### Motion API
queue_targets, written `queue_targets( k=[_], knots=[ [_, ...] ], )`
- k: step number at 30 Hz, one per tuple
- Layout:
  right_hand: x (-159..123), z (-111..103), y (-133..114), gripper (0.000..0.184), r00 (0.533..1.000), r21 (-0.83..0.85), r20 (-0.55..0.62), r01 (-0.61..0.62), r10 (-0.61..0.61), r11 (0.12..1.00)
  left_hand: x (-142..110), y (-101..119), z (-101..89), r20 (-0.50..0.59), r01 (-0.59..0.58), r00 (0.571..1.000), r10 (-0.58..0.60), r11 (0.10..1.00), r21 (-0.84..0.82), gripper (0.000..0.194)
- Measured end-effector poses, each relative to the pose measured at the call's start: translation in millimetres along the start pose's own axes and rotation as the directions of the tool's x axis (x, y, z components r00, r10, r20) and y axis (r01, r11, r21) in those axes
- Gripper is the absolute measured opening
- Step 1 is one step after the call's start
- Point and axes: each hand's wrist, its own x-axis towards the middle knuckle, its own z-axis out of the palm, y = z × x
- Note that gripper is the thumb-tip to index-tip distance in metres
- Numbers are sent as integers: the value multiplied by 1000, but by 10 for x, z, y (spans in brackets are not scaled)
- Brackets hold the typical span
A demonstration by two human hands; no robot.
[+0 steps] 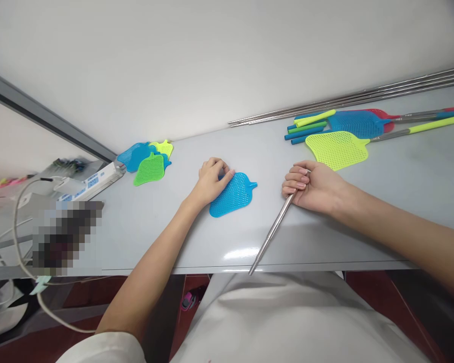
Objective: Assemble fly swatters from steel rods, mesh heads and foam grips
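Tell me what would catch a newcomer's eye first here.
Most likely the bright blue mesh paddle, under the left hand on the grey table. Next, the shiny metal rod slanting from the right hand to the near edge, then the yellow-green mesh paddle just beyond that hand.

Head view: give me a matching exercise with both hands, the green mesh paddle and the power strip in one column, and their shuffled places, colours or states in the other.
1. Left hand
2. Right hand
3. Green mesh paddle
4. Power strip

A. Closed around a metal rod
B. White and blue
C. Touching a blue mesh paddle
D. Overlapping other paddles

Pairs: 1-C, 2-A, 3-D, 4-B
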Motion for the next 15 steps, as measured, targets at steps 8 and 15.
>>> queue_targets(
  k=[8, 15],
  knots=[
    [-1, -1, -4, 28, 1000, -4, 5, -5, 5, 1000, 5, -14, 3, -3, -8, 1000, 8, 1000, 9, 20],
    [-6, -5, -3, 27, 1000, -11, 5, 0, 0, 1000, 14, -32, 28, -33, -21, 999, 21, 1000, 2, 19]
  ],
)
